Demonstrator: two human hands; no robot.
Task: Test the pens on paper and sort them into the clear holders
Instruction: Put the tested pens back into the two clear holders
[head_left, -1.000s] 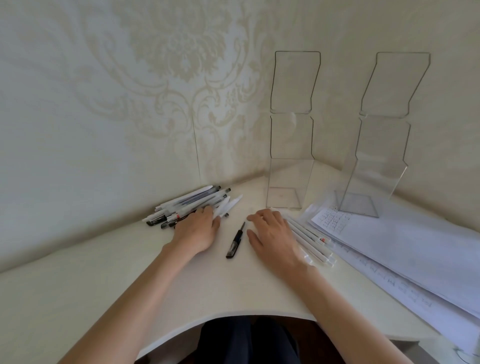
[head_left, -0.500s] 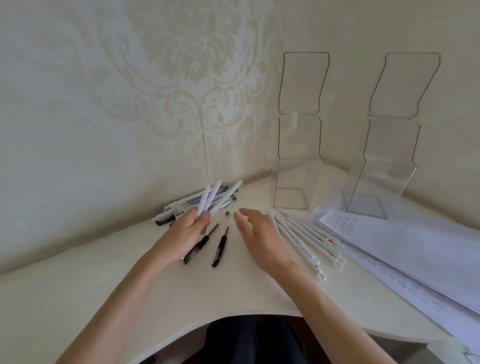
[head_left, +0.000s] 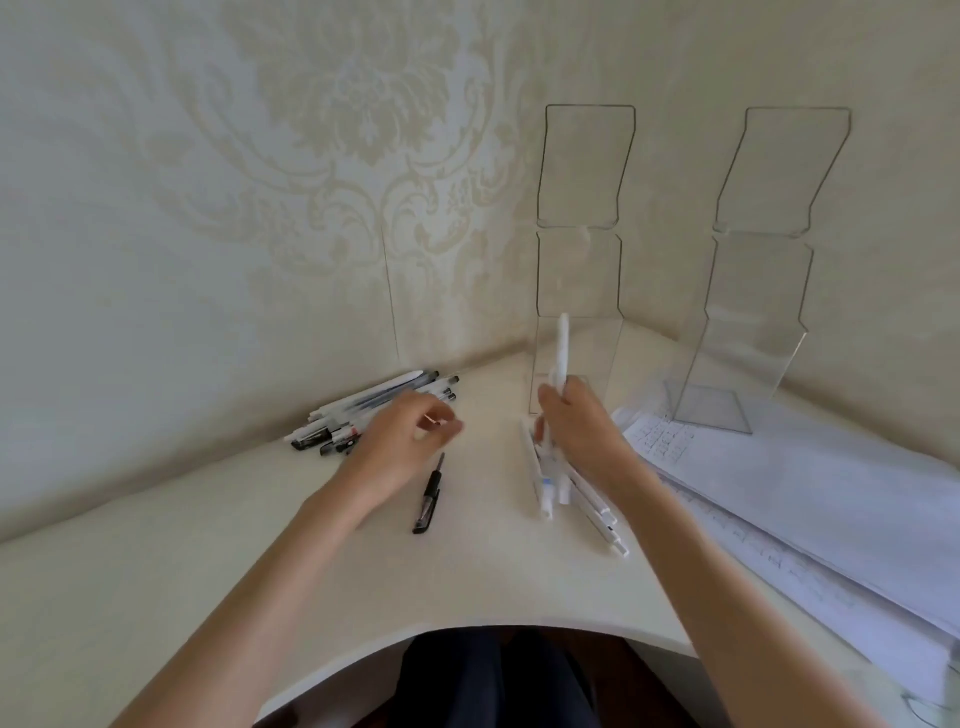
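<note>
Right grip (head_left: 582, 431): fingers curled round one white pen (head_left: 562, 353), held upright in front of the nearer clear holder (head_left: 579, 270).
Left grip (head_left: 402, 447): over the edge of the mixed pen pile (head_left: 363, 410) by the wall. It is blurred, so I cannot tell whether it pinches anything.
Other pens: a bunch of white pens (head_left: 587, 499) lies on the counter (head_left: 208, 571) under the right wrist. One black pen (head_left: 428, 496) lies between the hands.
Holders: the nearer one and the farther clear holder (head_left: 753, 312) both look empty to me.
Paper (head_left: 831, 493): a stack at the right, beside the white pens.
Risk, skipped test: the raised pen is closer to the holder than to the paper, so I judge it could be dropped in untested.
Risk, mixing: the right wrist could sweep the white bunch and roll those pens off the curved counter edge.
Risk, tipping: the holders are tall and narrow, and a knock from the pen could topple one.
</note>
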